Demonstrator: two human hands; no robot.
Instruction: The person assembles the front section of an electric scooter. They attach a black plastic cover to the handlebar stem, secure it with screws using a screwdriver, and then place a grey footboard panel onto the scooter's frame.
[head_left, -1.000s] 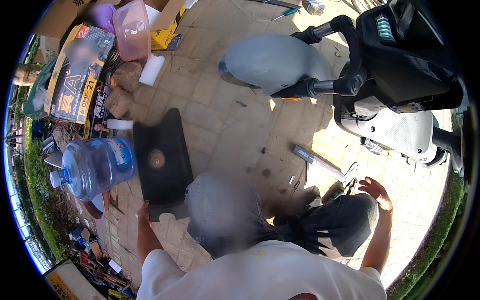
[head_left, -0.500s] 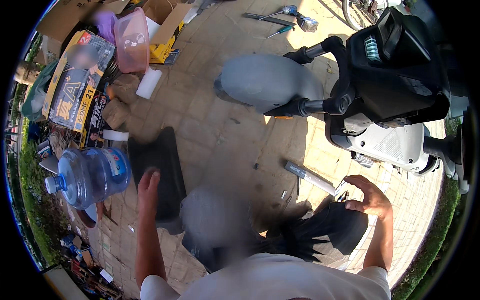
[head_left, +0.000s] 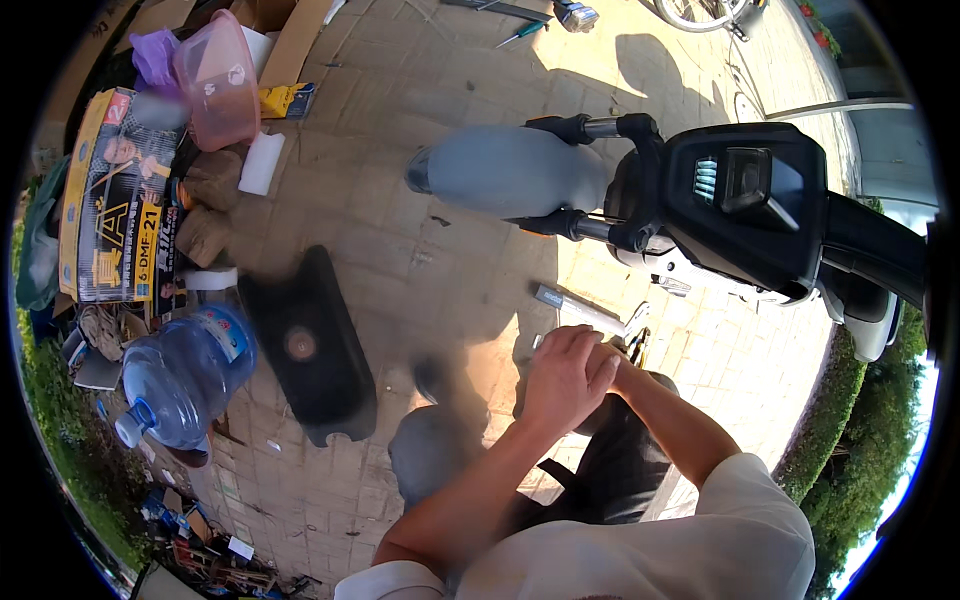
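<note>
My left hand (head_left: 563, 378) and my right hand (head_left: 612, 362) meet in front of me, above my dark trouser knee (head_left: 620, 470). The left hand lies over the right and hides most of it. Whether either holds something is hidden. Just beyond them on the paving lie a grey metal bar (head_left: 580, 310) and small hand tools (head_left: 636, 338). A black scooter (head_left: 760, 210) stands right behind these, its handlebar (head_left: 590, 128) pointing left.
A black flat panel (head_left: 310, 345) lies on the paving to my left, beside a blue water jug (head_left: 185, 375). A printed cardboard box (head_left: 110, 200), pink plastic tub (head_left: 215, 80) and white block (head_left: 262, 162) sit at far left. A screwdriver (head_left: 520, 33) lies far ahead. Hedge (head_left: 850, 420) borders the right.
My left hand has left the black panel and swung right to join my right hand, which has drawn in toward it. The view has tilted toward the scooter.
</note>
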